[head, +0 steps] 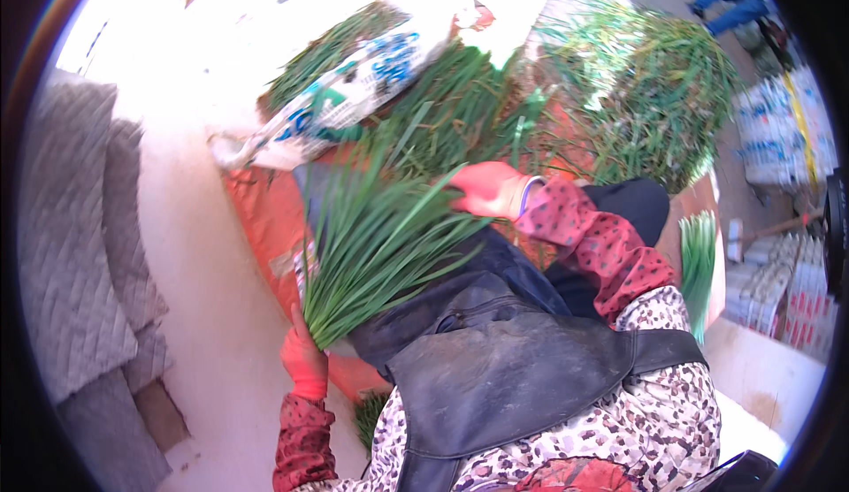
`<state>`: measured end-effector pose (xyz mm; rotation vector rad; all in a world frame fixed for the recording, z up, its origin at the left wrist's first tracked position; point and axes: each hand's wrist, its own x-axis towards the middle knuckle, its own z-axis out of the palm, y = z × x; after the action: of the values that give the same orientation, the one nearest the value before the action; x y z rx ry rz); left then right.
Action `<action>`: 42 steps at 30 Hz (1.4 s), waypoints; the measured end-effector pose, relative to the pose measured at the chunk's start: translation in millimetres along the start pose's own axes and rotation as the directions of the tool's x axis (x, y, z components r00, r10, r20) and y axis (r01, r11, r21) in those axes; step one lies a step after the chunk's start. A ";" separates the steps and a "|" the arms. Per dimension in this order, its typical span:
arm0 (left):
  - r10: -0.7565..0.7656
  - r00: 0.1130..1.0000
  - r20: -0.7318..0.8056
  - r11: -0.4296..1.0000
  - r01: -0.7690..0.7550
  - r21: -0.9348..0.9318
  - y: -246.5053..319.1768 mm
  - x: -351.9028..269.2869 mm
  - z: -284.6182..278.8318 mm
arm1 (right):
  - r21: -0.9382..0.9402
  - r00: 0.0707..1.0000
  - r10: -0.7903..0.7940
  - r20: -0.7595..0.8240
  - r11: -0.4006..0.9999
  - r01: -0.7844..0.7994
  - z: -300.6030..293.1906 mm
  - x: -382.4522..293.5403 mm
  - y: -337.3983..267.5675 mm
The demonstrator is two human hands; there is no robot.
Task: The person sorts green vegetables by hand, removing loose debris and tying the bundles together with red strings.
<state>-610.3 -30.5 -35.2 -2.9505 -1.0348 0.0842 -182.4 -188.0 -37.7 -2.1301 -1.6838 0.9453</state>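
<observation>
My left hand [306, 353], in a pink-red glove, grips the gathered end of a bunch of long green leafy stalks [371, 246]. The leaves fan out over my lap towards the upper right. My right hand [492, 189], in a similar glove with a pale cuff, is at the far side of the leaf tips; its fingers are blurred and partly hidden, so whether they hold any leaves cannot be told. A dark apron [511, 372] covers my lap.
Loose green stalks [444, 107] lie on a red surface [255, 210] beyond my lap, beside a printed white plastic sack [358, 87]. A heap of leaves [663, 94] is farther right. A neat bundle [696, 273] lies at right. Grey quilted padding [73, 240] is at left; a person's blue-clad legs [736, 1] show top right.
</observation>
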 end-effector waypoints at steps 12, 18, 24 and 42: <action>0.746 0.660 -0.092 0.610 -0.622 0.491 61.5 168.0 -144.8 | 0.112 0.872 -0.450 -0.191 0.873 0.475 -135.3 23.4 -140.0; 0.838 0.489 -0.242 0.539 -0.673 0.507 92.8 196.5 -149.3 | 0.909 0.777 -0.473 0.415 0.247 -0.335 -51.1 -6.9 -83.6; 0.735 0.557 -0.387 0.661 -0.716 0.224 127.5 215.3 -122.7 | 0.900 0.848 -0.357 0.392 -0.043 -0.434 -17.2 -75.8 -102.1; 0.812 0.583 0.009 -0.542 0.760 -0.358 321.8 200.2 -63.1 | 0.652 0.941 0.112 0.320 0.695 -0.304 -48.6 -171.2 -14.3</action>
<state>-250.0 -156.5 8.6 0.3520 0.0122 -0.2817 -182.1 -335.8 62.6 -1.7236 -0.9120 1.6694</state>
